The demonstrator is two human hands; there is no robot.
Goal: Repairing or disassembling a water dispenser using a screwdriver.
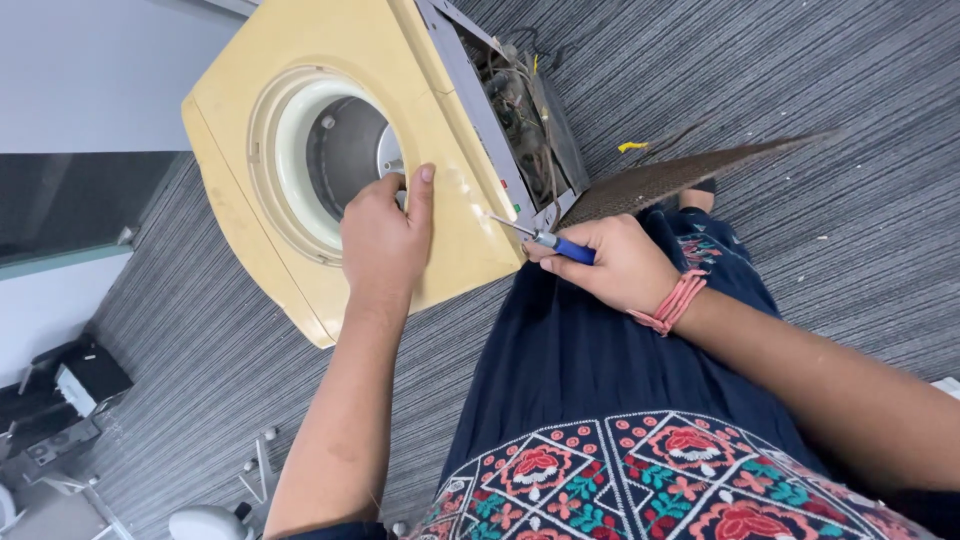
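A cream-yellow water dispenser stands on grey striped carpet, seen from above, with a round white opening in its top. My left hand grips the rim of that opening, thumb lying on the yellow top. My right hand holds a blue-handled screwdriver. Its metal tip touches the dispenser's corner near the grey back frame. The back is uncovered and shows wires and dusty parts.
A brown perforated panel lies on the carpet to the right, with a small yellow piece beyond it. Black equipment and white parts sit at lower left. A wall with a dark glass pane is at the left.
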